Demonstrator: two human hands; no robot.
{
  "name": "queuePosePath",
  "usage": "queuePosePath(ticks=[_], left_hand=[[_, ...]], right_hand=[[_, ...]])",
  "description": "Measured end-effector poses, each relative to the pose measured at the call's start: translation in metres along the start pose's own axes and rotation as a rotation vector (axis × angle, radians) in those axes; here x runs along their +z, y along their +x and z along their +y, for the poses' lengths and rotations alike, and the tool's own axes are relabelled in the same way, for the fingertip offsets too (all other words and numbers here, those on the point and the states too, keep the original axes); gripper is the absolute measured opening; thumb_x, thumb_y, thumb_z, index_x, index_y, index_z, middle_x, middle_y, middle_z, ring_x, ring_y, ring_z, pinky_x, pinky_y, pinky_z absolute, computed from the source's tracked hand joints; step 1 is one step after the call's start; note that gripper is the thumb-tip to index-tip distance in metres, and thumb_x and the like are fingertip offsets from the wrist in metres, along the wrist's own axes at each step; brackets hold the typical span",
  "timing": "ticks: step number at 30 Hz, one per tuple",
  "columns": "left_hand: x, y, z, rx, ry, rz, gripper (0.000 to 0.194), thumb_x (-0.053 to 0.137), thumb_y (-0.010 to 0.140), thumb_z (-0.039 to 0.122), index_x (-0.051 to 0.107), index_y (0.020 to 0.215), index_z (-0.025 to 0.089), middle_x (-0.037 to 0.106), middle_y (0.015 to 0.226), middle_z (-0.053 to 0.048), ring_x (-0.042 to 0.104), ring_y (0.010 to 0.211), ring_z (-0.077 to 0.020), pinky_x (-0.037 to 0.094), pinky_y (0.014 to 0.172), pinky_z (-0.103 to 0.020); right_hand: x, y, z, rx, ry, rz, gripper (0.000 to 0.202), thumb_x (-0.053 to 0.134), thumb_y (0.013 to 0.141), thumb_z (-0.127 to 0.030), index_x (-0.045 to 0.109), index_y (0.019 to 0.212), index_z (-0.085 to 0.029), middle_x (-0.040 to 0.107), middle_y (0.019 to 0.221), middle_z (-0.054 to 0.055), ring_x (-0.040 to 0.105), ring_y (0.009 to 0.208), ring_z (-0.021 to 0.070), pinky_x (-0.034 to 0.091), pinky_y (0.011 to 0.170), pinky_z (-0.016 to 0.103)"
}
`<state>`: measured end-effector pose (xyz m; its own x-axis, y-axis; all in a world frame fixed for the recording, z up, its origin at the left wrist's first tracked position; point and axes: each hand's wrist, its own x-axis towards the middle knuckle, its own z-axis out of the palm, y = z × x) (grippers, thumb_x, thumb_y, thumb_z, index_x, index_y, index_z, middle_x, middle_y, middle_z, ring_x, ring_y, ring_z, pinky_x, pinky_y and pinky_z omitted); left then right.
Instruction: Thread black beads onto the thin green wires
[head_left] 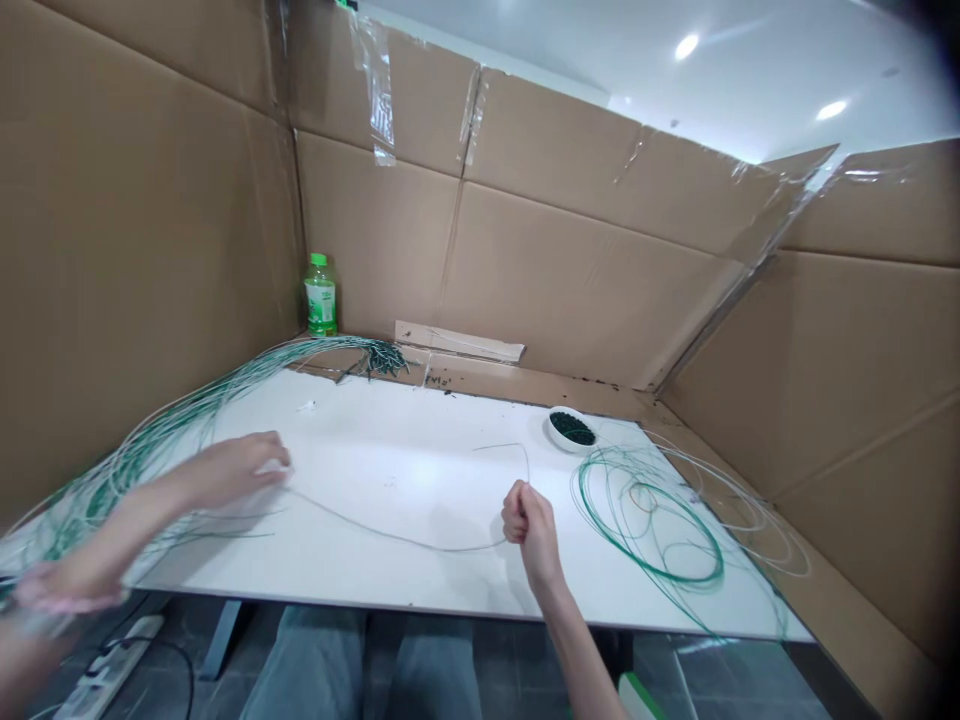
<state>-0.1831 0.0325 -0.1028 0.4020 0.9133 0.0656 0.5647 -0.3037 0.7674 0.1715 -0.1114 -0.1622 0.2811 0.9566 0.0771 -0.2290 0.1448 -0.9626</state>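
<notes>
A thin pale wire (405, 541) sags between my two hands above the white tabletop. My right hand (529, 525) is closed in a fist around it, and the wire's far end sticks up past the fist and bends to the left. On the left, the fingers of my left hand (251, 465) are curled and slightly blurred, pinching the wire's other end. A bundle of green and white strands (172, 420) lies beside and beneath my left forearm. To the right of my right hand is a loose coil of green wire (712, 575).
A white bowl (553, 437) of small dark pieces stands at the back right. Dark tips (384, 357) of the bundle lie at the table's back edge. A green-capped bottle (321, 300) stands in the back left corner. Cardboard walls (555, 230) enclose the white table (360, 420).
</notes>
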Motion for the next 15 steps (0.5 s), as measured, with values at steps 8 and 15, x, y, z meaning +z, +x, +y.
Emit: queuePosePath(ticks=[8, 15], left_hand=[[0.148, -0.022, 0.108, 0.056, -0.668, -0.346, 0.035, 0.058, 0.083, 0.044, 0.072, 0.1, 0.017, 0.065, 0.115, -0.01, 0.054, 0.113, -0.0232, 0.032, 0.103, -0.029], [0.18, -0.013, 0.117, -0.063, -0.967, -0.331, 0.053, 0.043, 0.088, 0.054, 0.064, 0.112, 0.011, 0.067, 0.111, -0.016, 0.063, 0.101, -0.0233, 0.042, 0.095, -0.036]], right_hand=[[0.058, -0.027, 0.013, -0.078, -0.364, 0.088, 0.049, 0.037, 0.092, -0.055, 0.042, 0.063, -0.017, 0.036, 0.056, -0.006, 0.034, 0.05, 0.0068, 0.027, 0.05, 0.022], [0.067, -0.051, 0.025, -0.105, -0.635, -0.002, 0.042, 0.03, 0.094, -0.046, 0.042, 0.064, -0.019, 0.041, 0.054, -0.002, 0.036, 0.05, 0.0116, 0.02, 0.052, 0.028]])
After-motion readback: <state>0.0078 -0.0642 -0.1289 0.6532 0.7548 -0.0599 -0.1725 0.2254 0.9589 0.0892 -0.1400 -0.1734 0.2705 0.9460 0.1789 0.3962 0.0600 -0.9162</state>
